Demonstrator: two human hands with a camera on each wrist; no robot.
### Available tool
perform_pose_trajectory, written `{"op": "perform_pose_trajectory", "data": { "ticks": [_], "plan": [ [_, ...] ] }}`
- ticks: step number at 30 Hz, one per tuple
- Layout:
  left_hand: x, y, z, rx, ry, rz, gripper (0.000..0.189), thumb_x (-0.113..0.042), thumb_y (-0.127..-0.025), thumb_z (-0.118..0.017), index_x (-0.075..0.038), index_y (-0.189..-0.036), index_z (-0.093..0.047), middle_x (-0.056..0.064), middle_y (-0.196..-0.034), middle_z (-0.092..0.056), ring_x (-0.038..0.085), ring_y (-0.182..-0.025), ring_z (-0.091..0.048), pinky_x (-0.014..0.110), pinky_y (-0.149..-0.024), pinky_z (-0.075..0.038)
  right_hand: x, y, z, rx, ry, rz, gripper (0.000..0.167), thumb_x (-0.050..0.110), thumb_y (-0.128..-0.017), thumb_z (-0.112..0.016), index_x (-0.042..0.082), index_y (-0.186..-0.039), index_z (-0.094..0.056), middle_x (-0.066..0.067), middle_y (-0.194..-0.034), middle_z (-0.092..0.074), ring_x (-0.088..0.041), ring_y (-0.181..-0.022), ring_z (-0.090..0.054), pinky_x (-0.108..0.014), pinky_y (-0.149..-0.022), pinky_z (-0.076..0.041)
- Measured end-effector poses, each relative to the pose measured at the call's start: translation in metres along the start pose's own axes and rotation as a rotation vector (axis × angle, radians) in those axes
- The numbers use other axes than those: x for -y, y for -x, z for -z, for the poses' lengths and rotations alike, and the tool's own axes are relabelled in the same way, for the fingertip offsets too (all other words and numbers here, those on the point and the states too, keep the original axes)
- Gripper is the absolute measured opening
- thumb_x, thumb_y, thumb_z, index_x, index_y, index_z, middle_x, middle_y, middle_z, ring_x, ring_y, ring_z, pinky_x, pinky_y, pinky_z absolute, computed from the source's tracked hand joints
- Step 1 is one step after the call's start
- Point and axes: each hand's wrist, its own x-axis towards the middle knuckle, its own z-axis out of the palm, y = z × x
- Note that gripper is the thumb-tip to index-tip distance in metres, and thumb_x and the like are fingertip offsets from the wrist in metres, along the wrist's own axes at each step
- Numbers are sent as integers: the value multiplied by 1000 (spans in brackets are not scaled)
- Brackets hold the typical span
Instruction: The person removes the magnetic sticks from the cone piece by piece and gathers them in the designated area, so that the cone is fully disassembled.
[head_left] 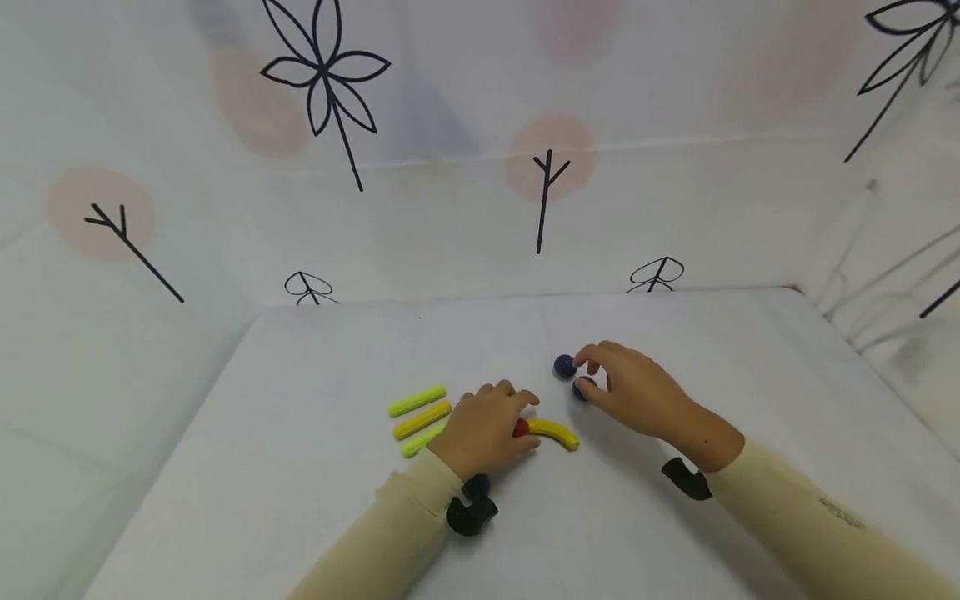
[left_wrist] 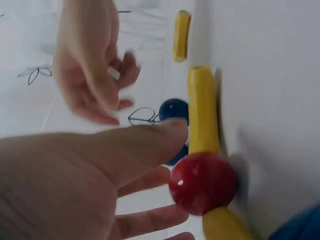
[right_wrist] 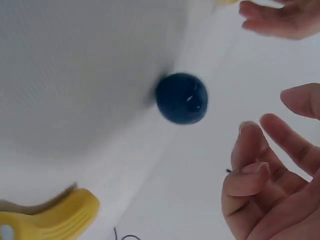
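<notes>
A shiny red ball (left_wrist: 202, 183) lies on the white surface under my left hand (head_left: 483, 425), between a yellow rod (left_wrist: 203, 107) and a second yellow piece (left_wrist: 226, 226). The left fingers spread around the ball, and the thumb reaches across close to the rod. In the head view, a curved yellow rod (head_left: 553, 432) sticks out to the right of the ball. My right hand (head_left: 637, 387) hovers by two dark blue balls, one farther off (head_left: 565, 366) and one near the thumb (head_left: 582, 388). Its fingers are loosely bent, and nothing sits between them in the right wrist view.
Left of my left hand lie a yellow-green rod (head_left: 417, 401), a yellow rod (head_left: 422, 420) and another yellow-green rod (head_left: 423, 439), side by side. Another dark blue ball (head_left: 476, 486) sits by the left wrist. A printed cloth wall (head_left: 450, 233) closes off the back.
</notes>
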Motion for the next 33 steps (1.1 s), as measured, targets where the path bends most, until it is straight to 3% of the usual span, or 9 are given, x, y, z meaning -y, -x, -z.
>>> {"op": "perform_pose_trajectory", "data": {
  "ticks": [4,8,15,22,33],
  "plan": [
    [10,1,8,54,45,83,44,-46,-88,-74,-21,-123,-67,-2,-106,-70,16,-89,-61,34,-80,-53,10,21,0,34,-43,-44,25,21,-91,-71,11,-114,-67,-1,-91,-65,-14,-69,-51,-26,-56,-45],
    [17,1,9,135,84,103,36,-44,-87,-76,-18,-112,-69,-6,-85,-65,13,-77,-55,25,-66,-47,17,31,-11,101,-46,-68,27,24,-91,-73,13,-114,-67,1,-86,-64,-13,-69,-51,-25,-56,-45],
    [13,-1,5,142,124,54,32,-42,-88,-76,-18,-109,-70,-8,-82,-63,11,-76,-54,23,-68,-46,18,32,-31,212,-78,-107,32,27,-88,-77,14,-115,-67,3,-76,-60,-13,-66,-51,-24,-60,-44],
    [1,1,5,119,99,-6,34,-41,-88,-76,-18,-112,-70,-8,-83,-64,10,-75,-54,21,-68,-45,11,35,-35,309,-125,-164,23,25,-86,-78,19,-102,-64,1,-67,-55,-14,-61,-50,-24,-57,-40],
    [-2,-1,-1,95,85,-60,33,-42,-89,-74,-19,-113,-70,-8,-86,-66,9,-77,-53,22,-69,-45,5,38,-41,331,-64,-140,22,36,-88,-76,20,-83,-61,4,-65,-54,-12,-61,-49,-26,-59,-39]
  ]
}}
